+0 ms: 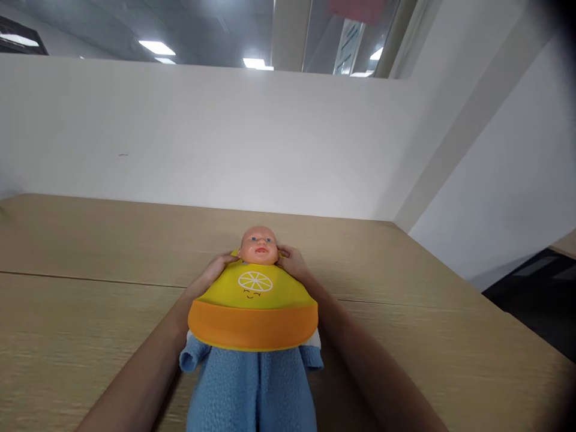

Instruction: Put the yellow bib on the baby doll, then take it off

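Observation:
A baby doll (259, 242) in blue fleece clothes (252, 387) lies face up, its head away from me. Over its chest spreads a yellow silicone bib (255, 294) with a white citrus slice and a smiling face printed on it. The bib's orange catch pocket (252, 327) runs across the doll's belly. My left hand (219, 265) is closed on the bib's neck band at the left side of the doll's neck. On the other side, my right hand (292, 263) grips the band close to the doll's cheek. Fingertips of both hands are partly hidden behind the neck.
The doll rests on a light wooden table (112, 240) with a seam running across it. A white partition (202, 138) rises behind the far edge, and a pale wall (490, 180) stands to the right. Beyond the table's right edge is a dark object (535, 294).

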`<action>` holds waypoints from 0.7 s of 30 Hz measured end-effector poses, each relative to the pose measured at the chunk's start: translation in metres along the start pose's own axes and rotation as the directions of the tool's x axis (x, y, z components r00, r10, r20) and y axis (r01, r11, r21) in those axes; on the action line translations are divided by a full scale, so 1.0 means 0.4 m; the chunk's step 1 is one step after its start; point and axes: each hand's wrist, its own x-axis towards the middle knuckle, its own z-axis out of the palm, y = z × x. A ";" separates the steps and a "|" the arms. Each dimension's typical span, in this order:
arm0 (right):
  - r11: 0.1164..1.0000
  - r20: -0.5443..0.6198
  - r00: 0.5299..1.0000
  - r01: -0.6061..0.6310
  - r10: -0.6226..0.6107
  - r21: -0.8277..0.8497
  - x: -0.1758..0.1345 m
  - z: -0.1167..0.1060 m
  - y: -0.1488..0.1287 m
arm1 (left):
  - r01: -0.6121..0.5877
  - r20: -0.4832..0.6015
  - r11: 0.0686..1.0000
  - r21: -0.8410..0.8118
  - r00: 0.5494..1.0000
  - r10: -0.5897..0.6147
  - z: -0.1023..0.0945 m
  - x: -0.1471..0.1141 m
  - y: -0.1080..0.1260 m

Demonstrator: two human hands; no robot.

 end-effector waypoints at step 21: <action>0.936 0.294 0.954 -0.152 0.055 0.317 0.000 -0.011 0.005 | -0.118 0.007 0.989 0.090 0.993 0.118 -0.029 0.031 -0.020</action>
